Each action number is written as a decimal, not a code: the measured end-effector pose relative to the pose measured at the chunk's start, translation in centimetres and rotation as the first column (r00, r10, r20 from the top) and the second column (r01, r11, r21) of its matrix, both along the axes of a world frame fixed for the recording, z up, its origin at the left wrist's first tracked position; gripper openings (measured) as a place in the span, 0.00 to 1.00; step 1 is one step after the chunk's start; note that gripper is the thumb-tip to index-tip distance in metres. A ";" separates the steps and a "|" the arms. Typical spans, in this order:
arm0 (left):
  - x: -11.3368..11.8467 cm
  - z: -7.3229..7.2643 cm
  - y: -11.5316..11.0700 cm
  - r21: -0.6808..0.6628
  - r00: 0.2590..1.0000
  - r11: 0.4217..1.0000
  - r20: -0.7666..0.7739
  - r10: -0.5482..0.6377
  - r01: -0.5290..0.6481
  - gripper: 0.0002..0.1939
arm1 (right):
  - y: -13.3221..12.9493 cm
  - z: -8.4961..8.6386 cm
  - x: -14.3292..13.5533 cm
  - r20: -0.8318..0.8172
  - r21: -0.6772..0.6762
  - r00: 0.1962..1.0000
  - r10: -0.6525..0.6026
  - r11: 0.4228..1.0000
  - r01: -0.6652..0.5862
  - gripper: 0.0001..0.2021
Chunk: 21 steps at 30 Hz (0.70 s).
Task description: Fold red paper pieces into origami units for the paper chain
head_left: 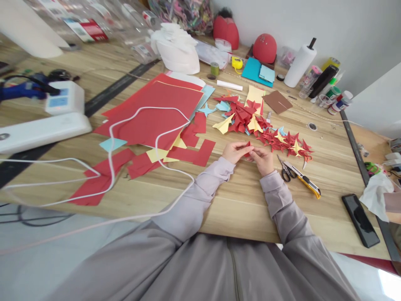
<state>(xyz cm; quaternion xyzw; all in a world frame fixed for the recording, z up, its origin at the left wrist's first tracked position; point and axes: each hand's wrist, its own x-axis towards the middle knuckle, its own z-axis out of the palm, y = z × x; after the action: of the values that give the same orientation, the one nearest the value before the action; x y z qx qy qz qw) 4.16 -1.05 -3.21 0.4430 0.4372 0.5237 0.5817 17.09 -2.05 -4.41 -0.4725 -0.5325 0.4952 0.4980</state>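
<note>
Between my two hands is a small piece of folded red paper [248, 144], mostly hidden by the fingers. My left hand [234, 152] pinches it from the left, and my right hand [262, 160] pinches it from the right, fingertips almost meeting. Just beyond the hands lies a heap of folded red paper pieces [242, 117] with some yellow and blue ones mixed in. To its right spreads a cluster of red paper stars [274, 140]. Black-handled scissors [285, 171] and a yellow utility knife [305, 182] rest right of my right hand.
Large red paper sheets [150, 110] and red offcuts [203, 152] cover the left, crossed by a white cable [178, 171]. A black phone [360, 219] lies near the right edge. Behind stand a tissue pack [178, 52], a yellow tape measure [237, 63], a white roll [300, 67] and several bottles.
</note>
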 end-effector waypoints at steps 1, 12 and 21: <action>0.0 0.0 0.0 0.015 1.000 1.000 0.002 0.010 -0.010 0.17 | 0.0 0.0 0.0 0.009 0.004 1.000 0.008 1.000 -0.008 0.13; 0.1 -1.2 0.5 0.179 0.997 0.983 -0.061 0.051 -0.039 0.11 | 0.0 0.0 -0.1 -0.017 -0.009 1.000 0.017 1.000 -0.017 0.13; -0.1 -0.9 0.5 0.279 0.996 0.960 -0.084 0.036 -0.011 0.10 | 0.0 0.1 0.0 0.018 0.009 1.000 0.015 1.000 -0.016 0.13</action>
<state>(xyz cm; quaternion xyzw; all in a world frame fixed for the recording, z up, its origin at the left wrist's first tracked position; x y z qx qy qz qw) 4.10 -0.52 -4.09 0.5378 0.3899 0.5668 0.4873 17.04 -2.05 -4.32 -0.4706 -0.5428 0.4923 0.4914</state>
